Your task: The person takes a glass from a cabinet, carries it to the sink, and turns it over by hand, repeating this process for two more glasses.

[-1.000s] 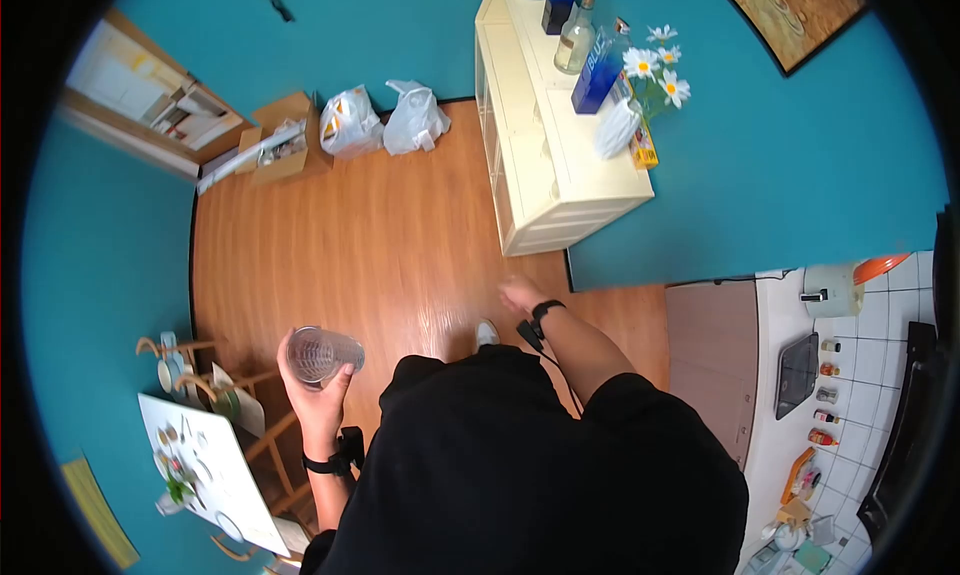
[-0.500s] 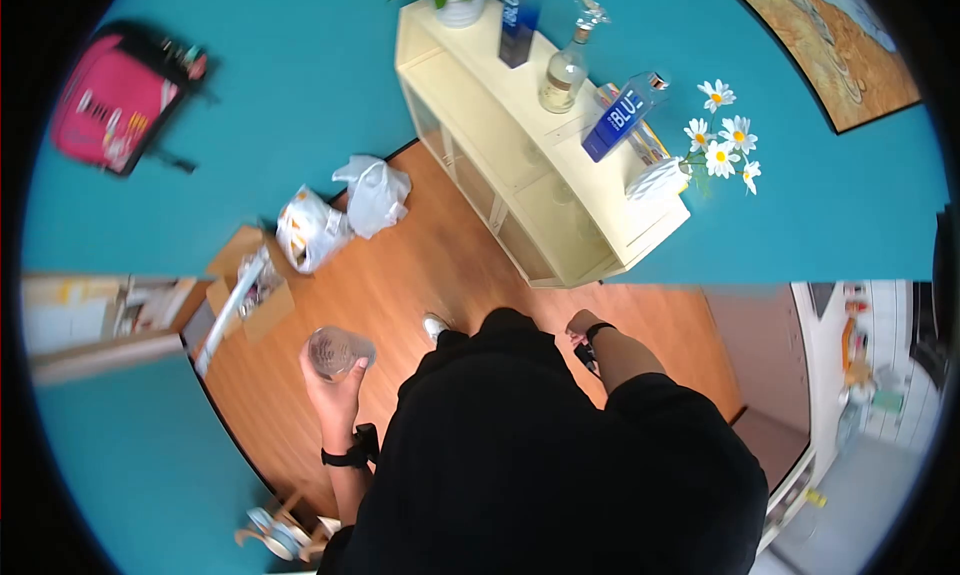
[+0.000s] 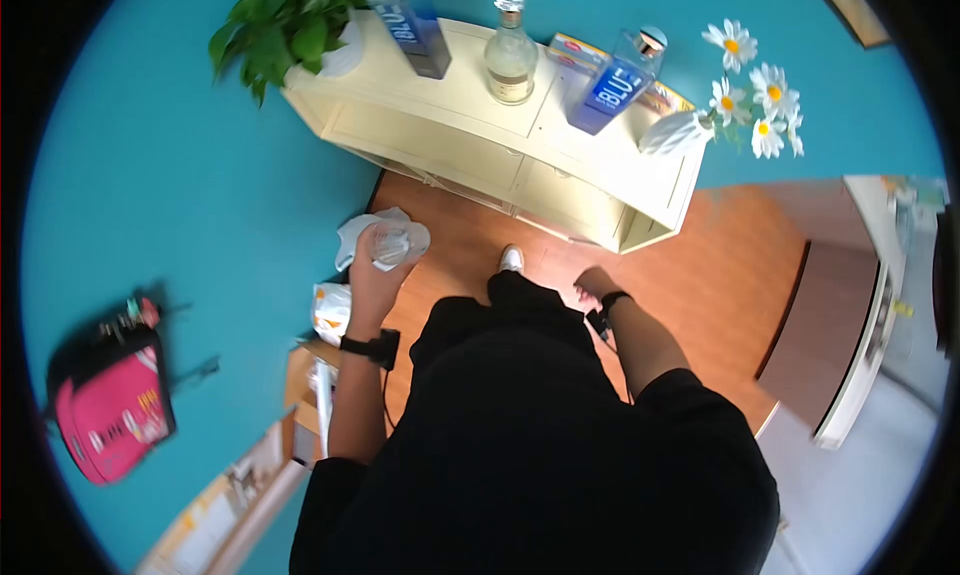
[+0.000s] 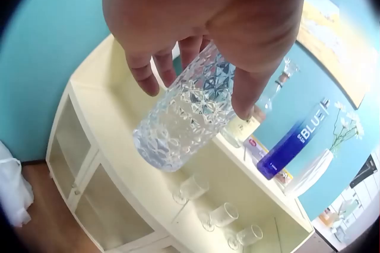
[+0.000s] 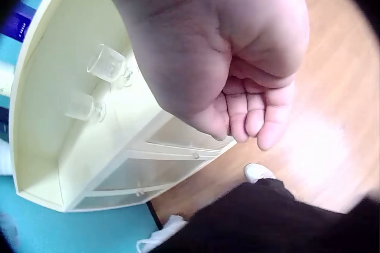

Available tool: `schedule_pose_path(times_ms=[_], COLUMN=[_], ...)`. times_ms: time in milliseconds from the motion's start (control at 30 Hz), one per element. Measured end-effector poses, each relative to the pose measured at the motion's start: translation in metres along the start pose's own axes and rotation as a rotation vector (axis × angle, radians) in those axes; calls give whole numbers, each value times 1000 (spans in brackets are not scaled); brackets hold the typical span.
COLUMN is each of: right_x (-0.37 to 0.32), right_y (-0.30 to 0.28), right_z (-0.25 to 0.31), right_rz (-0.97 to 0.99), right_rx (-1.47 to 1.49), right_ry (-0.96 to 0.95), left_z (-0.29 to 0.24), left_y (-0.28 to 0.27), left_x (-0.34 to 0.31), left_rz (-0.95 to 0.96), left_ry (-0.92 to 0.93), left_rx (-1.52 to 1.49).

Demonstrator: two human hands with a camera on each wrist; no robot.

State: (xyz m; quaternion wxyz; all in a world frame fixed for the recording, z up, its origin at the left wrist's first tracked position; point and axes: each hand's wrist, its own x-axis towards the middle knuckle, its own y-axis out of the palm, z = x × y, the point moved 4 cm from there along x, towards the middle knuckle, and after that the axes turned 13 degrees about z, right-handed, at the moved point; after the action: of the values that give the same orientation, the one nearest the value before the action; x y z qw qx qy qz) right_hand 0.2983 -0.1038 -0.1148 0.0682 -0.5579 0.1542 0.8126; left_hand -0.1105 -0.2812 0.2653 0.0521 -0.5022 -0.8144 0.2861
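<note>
In the head view my left hand (image 3: 376, 293) grips a clear cut-glass tumbler (image 3: 402, 243), left of the cream cabinet (image 3: 548, 125). The left wrist view shows the thumb and fingers around the upper part of this patterned glass (image 4: 181, 116), its lower end tilted down in front of the cabinet's open shelf. Several small stemmed glasses (image 4: 224, 214) stand on that shelf. My right hand (image 3: 594, 283) hangs by my right side with nothing in it. Its fingers (image 5: 270, 116) are loosely curled in the right wrist view, beside the cabinet.
Along the cabinet top stand a potted plant (image 3: 290, 25), two blue bottles (image 3: 612, 93), a clear stoppered bottle (image 3: 512, 65) and a white vase (image 3: 672, 135) of daisies. Plastic bags (image 3: 332, 310) and a cardboard box (image 3: 300, 375) lie at the left; a pink backpack (image 3: 115, 415) hangs on the wall.
The view has swung left and drawn nearer to the cabinet, which now spans the upper middle. My left hand has moved up and forward with the glass; the right stays empty at my side.
</note>
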Motion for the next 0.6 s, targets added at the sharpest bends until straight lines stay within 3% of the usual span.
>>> schedule_pose_path(times_ms=[67,100,167,267,300,367,400,533,600], right_x=[-20,-44,-57,-39,-38,-56,-40,-13,8], right_y=[11,26,42,62,71,103,114,127,126], right_z=[34,68,115,158,168,205,218,318,359], right_rz=[-93,-180,-204,-286,-247,-310,-242,-619,-735], right_rx=[284,333,281,88,181,411,419,153,284], right_ry=[-88,-149,-214,-334,-267,-334,-358,-568,-666], left_z=[7,17,52,108,121,119,120,147,147], left_y=[5,9,21,41,47,55,59,80,87], left_x=[35,50,91,159,176,202,215,270,286], left_rz=[72,105,156,245,268,361,387,399,446], left_ry=[-6,-1,-20,78,88,60,32,157,216], left_rx=[-52,-50,-343,-165,-123,-180,-247,-73,-78])
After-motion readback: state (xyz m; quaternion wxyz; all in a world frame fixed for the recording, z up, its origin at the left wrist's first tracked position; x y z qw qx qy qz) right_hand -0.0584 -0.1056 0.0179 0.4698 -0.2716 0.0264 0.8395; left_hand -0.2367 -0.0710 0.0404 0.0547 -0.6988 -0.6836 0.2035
